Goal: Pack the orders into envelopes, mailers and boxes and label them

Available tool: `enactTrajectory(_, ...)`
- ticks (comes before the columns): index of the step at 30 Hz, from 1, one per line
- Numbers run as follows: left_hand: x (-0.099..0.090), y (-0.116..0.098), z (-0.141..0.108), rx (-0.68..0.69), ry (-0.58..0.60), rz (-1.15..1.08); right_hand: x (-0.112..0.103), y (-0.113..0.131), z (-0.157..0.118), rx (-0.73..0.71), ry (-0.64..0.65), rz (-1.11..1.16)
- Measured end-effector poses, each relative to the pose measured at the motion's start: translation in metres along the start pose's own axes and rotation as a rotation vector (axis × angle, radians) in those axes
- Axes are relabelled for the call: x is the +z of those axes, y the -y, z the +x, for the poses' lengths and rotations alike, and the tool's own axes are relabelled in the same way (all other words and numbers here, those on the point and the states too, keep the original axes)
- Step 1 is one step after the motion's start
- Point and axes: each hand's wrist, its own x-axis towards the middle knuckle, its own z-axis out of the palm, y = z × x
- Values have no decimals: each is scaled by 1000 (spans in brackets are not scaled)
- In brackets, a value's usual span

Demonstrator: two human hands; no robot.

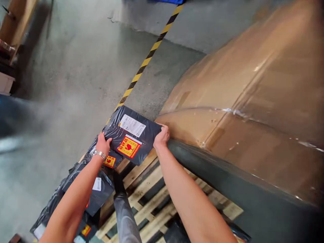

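Observation:
A flat package wrapped in black plastic lies between my hands, with a white shipping label and a yellow and red fragile sticker on top. My left hand, below a metal watch, grips its left edge with the thumb on top. At its right corner, my right hand is closed around the edge. Beneath and beside it sit other black packages, some with labels and stickers, in a row toward the lower left. My left forearm covers part of them.
A wooden pallet is under the packages, with my leg over it. Large cardboard boxes stand close on the right. Yellow and black tape crosses the concrete floor. A blue object shows at the top edge.

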Motion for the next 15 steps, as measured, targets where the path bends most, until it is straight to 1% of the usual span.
enactTrajectory(1,1,2,1,4,16,19,1,-2,2,9,-13,0)
enactTrajectory(3,-3,3,3,17,56,46,0,-1,0,35,-27,2)
enactTrajectory(7,-22,5,6,31,103,79,-4,2,-16,103,-37,-10)
enactTrajectory(10,-32,8,10,54,103,112,-5,-4,-29,143,-54,-16)
enactTrajectory(12,-33,9,12,62,101,133,-6,-9,-33,133,-68,2)
enactTrajectory(15,-31,5,14,71,95,160,-10,-11,-33,109,-69,24)
